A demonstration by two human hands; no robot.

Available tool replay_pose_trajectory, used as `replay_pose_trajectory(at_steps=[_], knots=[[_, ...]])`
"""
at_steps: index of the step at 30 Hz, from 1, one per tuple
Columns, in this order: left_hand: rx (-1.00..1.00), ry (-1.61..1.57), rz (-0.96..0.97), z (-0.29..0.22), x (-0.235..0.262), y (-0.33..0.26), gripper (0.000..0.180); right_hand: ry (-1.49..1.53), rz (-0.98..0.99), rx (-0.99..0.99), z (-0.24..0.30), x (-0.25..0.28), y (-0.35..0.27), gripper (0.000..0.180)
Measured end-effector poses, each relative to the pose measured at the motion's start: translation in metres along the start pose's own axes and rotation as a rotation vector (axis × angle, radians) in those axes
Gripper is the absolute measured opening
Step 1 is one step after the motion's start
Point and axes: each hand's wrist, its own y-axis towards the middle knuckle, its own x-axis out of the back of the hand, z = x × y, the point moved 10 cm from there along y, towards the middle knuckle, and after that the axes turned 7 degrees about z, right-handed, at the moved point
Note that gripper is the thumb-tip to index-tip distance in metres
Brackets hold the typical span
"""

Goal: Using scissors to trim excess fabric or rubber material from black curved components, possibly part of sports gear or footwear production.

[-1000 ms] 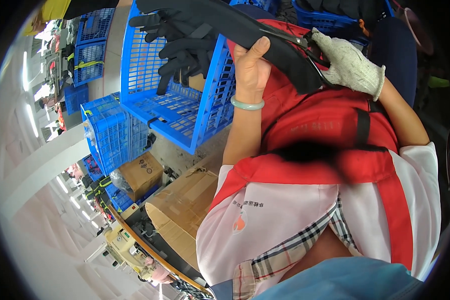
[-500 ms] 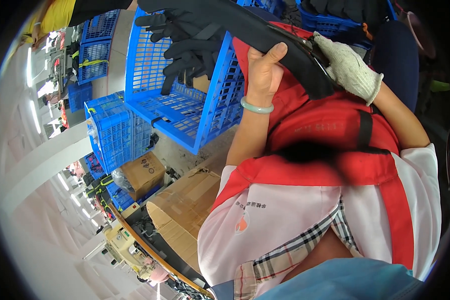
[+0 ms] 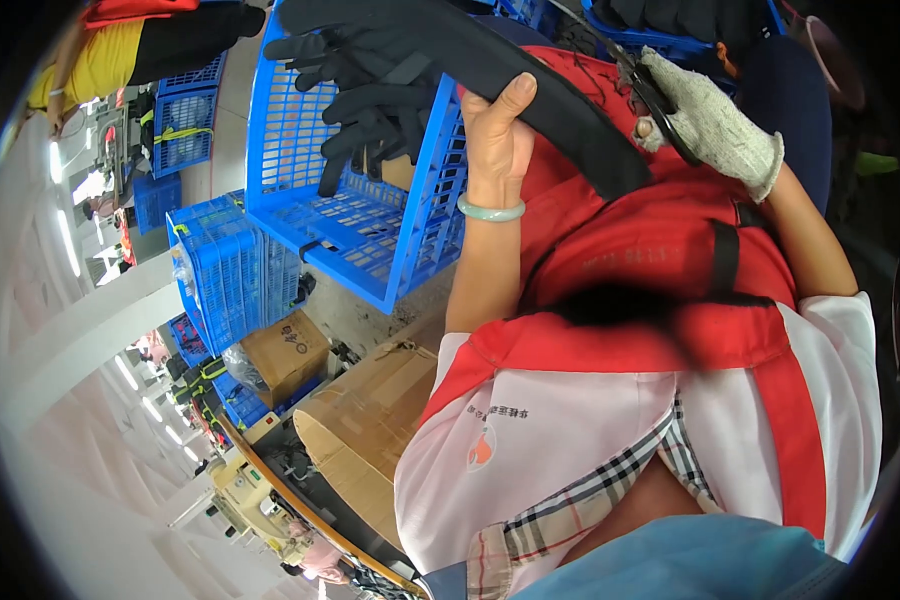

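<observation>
Here the fingers (image 3: 515,95) of the bare left hand (image 3: 495,140) are clenched around a long black strap (image 3: 570,125), thumb on top, holding it up in front of the red vest (image 3: 660,250). The right hand (image 3: 715,125) wears a knitted white work glove, and its fingers are closed around a pair of scissors (image 3: 660,100) whose dark handles show just beside the strap, at its upper edge. Whether the blades stand parted I cannot tell.

As I judge it, the risk lies in how near the blades sit to the left thumb: a slip of the strap through that bare grip, or a tug while cutting, could bring the points against unprotected skin. The strap might also twist in the grip, so that a cut lands in the wrong place. The dangling black gloves (image 3: 365,110) left of the strap could snag its far end.

Counted outward from the strap: one strap, one pair of scissors, one gloved hand and one bare hand, one pale green bangle (image 3: 490,211) on the left wrist below the strap. The bunch of black gloves hangs over one tilted blue crate (image 3: 370,240); farther left of the strap, below and above that crate, at least three more blue crates show. Below the crate lie two brown cardboard boxes (image 3: 370,450)
</observation>
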Motion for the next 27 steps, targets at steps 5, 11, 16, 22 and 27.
replay_pose_trajectory(at_steps=[5,11,16,22,27], knots=[[0.0,-0.005,-0.03,0.001,0.003,-0.004,0.023,-0.546,-0.034,-0.042,0.002,-0.008,-0.008,0.064],[0.05,-0.043,0.011,0.013,0.0,-0.007,0.026,-0.683,-0.092,0.063,0.01,-0.011,-0.007,0.077],[-0.019,0.041,0.069,0.008,-0.006,-0.007,0.026,-0.658,-0.096,-0.01,-0.014,-0.009,0.0,0.052],[0.019,-0.002,-0.003,-0.005,0.004,-0.002,0.029,-0.76,-0.073,0.019,-0.009,-0.006,0.003,0.057],[-0.036,0.016,0.026,0.0,0.002,-0.006,0.026,-0.767,-0.112,0.131,0.003,-0.016,0.006,0.059]])
